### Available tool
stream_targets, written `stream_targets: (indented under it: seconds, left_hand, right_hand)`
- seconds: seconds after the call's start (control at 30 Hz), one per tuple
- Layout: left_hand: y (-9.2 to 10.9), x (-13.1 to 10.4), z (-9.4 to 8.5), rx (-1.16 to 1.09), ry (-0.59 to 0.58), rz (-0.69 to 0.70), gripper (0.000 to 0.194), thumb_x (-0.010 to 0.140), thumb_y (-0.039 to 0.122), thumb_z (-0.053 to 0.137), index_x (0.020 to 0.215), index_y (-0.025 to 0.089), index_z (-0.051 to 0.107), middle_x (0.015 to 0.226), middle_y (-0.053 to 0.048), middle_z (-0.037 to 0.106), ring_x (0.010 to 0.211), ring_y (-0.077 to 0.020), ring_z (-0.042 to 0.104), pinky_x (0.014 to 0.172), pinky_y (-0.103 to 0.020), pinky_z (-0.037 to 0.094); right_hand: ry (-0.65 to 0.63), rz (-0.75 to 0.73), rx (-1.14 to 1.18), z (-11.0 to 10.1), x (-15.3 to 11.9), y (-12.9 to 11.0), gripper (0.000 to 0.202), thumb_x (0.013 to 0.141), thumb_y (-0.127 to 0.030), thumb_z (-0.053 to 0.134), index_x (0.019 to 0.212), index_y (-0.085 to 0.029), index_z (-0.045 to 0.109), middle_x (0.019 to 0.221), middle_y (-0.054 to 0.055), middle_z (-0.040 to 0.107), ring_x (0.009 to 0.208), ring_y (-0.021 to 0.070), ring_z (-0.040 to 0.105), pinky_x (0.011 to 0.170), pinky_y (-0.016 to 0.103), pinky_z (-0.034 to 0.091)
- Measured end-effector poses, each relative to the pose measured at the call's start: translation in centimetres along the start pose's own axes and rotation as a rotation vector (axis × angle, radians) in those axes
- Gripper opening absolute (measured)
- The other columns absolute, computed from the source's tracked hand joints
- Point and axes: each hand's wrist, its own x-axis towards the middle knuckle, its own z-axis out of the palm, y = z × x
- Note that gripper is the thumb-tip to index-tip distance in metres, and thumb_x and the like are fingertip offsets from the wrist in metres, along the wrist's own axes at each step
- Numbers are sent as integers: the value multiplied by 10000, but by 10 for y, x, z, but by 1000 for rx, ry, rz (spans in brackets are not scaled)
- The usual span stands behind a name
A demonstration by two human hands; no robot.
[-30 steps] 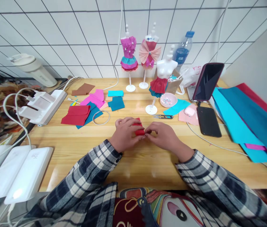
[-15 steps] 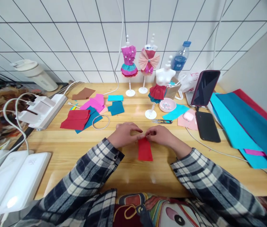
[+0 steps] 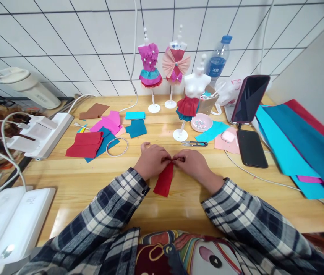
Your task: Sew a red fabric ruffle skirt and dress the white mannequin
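Note:
A narrow strip of red fabric [image 3: 163, 181] hangs down from between my two hands over the wooden table. My left hand [image 3: 154, 159] pinches its top edge from the left. From the right, the fingertips of my right hand [image 3: 189, 162] close on the same gathered top corner, almost touching the left fingertips. Beyond my hands stands a small white mannequin [image 3: 196, 86] in a red and teal skirt. Black-handled thread snips [image 3: 195, 144] lie just in front of its base.
Two dressed mannequins [image 3: 149, 63] [image 3: 177, 63] stand farther back. Folded red cloth [image 3: 84, 144] and other scraps lie left. A pink bead bowl [image 3: 201, 123], a bottle [image 3: 217, 63], phones [image 3: 253, 149] and long fabric sheets [image 3: 296, 141] are right. A power strip [image 3: 51, 135] sits far left.
The red strip's lower end has swung left, and its top is now pinched narrower. My fingertips have come closer together. The camera view has shifted slightly.

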Motion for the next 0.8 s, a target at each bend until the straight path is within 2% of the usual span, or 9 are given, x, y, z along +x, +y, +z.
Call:
stream_targets:
  seconds: [0.13,0.23,0.3,0.37,0.43,0.5,0.6,0.8]
  left_hand:
    - [-3,-2,1,-52,36,31,135,817,257,606,819,235,740,900,-28,753,934,-234,626,964,-491,293]
    - [-11,-4,0,-140,90,41,135,800,219,595,835,211,726,965,-41,750,973,-223,631,901,-392,409]
    - [-16,-6,-1,-168,114,8,144,804,226,588,846,205,725,910,-44,750,903,-212,648,843,-358,453]
    - [-21,-7,-3,-160,107,-28,163,822,263,582,856,208,732,830,-41,747,810,-208,657,795,-353,468]
    - [-25,-7,-4,-145,83,-38,178,834,285,579,867,215,740,819,-37,751,789,-210,665,785,-353,471]
    - [-27,-7,-3,-143,63,-35,187,843,287,576,879,220,747,842,-35,759,804,-208,675,796,-346,472]
    - [-28,-7,-2,-154,63,-62,206,862,316,574,898,225,756,863,-30,767,810,-201,681,786,-326,476]
    - [-27,-8,0,-146,58,-109,218,860,350,579,887,232,760,851,-24,771,790,-194,684,780,-312,471]
  right_hand:
    - [65,-9,64,-11,-4,8,179,831,-311,645,960,-287,766,776,-6,694,715,156,600,622,269,389]
    - [258,80,179,-28,-13,31,256,831,-376,649,1030,-251,749,665,-17,629,601,138,558,585,264,403]
    - [384,83,215,-36,-22,50,248,835,-395,641,980,-228,752,652,-15,603,580,135,535,570,264,407]
    - [438,55,161,-39,-33,67,213,844,-374,636,941,-220,747,690,0,620,604,142,545,589,271,424]
    - [386,-30,79,-37,-41,76,174,862,-337,618,904,-223,742,788,26,672,707,160,600,657,280,456]
    - [277,-114,3,-34,-46,77,152,871,-311,612,901,-234,739,862,34,702,789,173,633,706,285,471]
    - [149,-157,-32,-31,-49,73,139,870,-294,625,942,-252,736,875,14,720,762,155,651,691,270,476]
    - [94,-194,-136,-30,-48,61,145,899,-281,590,940,-269,728,905,-3,721,836,157,658,701,267,454]
